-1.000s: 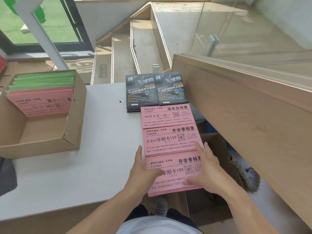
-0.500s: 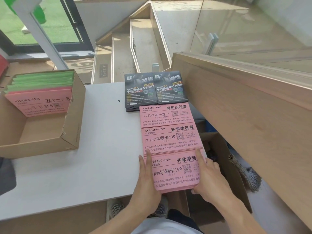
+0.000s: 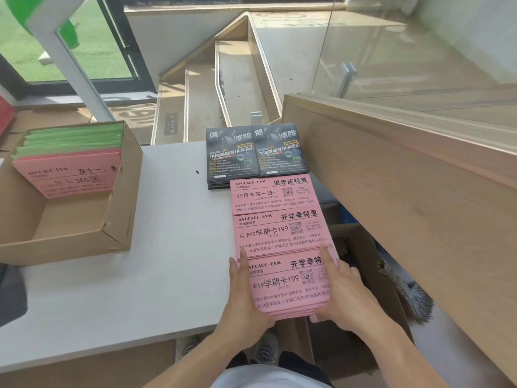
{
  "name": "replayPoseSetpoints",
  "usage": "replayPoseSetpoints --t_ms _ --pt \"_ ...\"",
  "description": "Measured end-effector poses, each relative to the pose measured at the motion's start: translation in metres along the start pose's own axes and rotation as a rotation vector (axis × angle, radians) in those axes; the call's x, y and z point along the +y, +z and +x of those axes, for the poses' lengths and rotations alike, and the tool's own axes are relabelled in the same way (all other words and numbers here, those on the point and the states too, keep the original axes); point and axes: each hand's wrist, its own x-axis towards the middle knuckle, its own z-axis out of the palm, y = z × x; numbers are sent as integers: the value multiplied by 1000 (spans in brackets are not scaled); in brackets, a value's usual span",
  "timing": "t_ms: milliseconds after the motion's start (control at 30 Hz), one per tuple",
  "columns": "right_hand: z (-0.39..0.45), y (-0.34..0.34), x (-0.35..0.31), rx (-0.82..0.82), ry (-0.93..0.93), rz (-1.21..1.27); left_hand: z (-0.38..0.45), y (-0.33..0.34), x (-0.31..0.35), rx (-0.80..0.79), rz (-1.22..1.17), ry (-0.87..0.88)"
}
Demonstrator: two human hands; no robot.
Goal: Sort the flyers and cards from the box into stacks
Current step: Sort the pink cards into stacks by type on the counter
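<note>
Box [image 3: 123, 208] on table [image 3: 156, 275] left; card stacks [image 3: 282, 231] in row right of box, flyers [image 3: 256, 152] behind.

Pink flyers [image 3: 285, 287], black cards [image 3: 256, 151]
</note>
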Motion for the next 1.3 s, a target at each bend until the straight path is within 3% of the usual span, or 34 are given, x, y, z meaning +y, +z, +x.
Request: replayPoseSetpoints --t_ms 100,233,367,700,833,933,1067,1300 --pt "3 0 3 -23 16 88 -2 -4 6 7 -102 -75" --pt "24 -6 3 144 79 321 5 -16 16 99 -333 -221" --pt "43 -12 -9 143 56 556 24 -29 31 136 -439 -244" --pt "36 -10 -24 198 113 536 28 -35 41 109 -477 -202" --pt "36 -16 -36 295 143 457 22 -51 45 122 -535 -190" --pt "40 -22 -72 381 35 486 15 -74 39 233 -511 -111" --pt "59 -24 -145 361 -169 471 9 -120 19 453 -449 56" --pt "100 -10 -313 312 -530 358 -1 -262 -30 831 -208 232"
